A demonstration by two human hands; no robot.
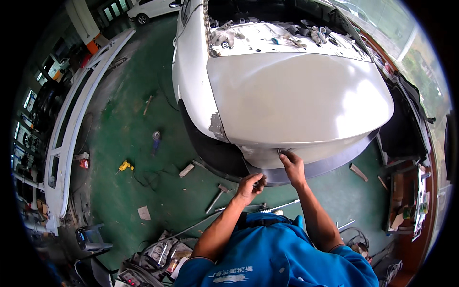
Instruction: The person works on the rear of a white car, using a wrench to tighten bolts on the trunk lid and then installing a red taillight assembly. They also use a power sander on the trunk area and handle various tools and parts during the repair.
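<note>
A pale, silvery-white car trunk lid (296, 95) fills the middle of the view, its rear face turned toward me. My right hand (293, 168) is at that rear face, thumb and fingers pinched on a small metal piece (279, 151) against the panel; its exact kind is too small to tell. Lower and to the left, my left hand (249, 188) is curled closed in front of the dark bumper (217, 153). Something small and dark shows between its fingers, but I cannot make it out. Scraped grey paint (216, 125) marks the car's left rear corner.
On the green floor to the left lie a hammer (217, 198), a yellow power tool (125, 166), a blue grinder (156, 142) and a wood-handled tool (187, 170). A long white frame rail (79, 119) runs along the left. Hoses and a welder-like machine (131, 277) lie near my feet.
</note>
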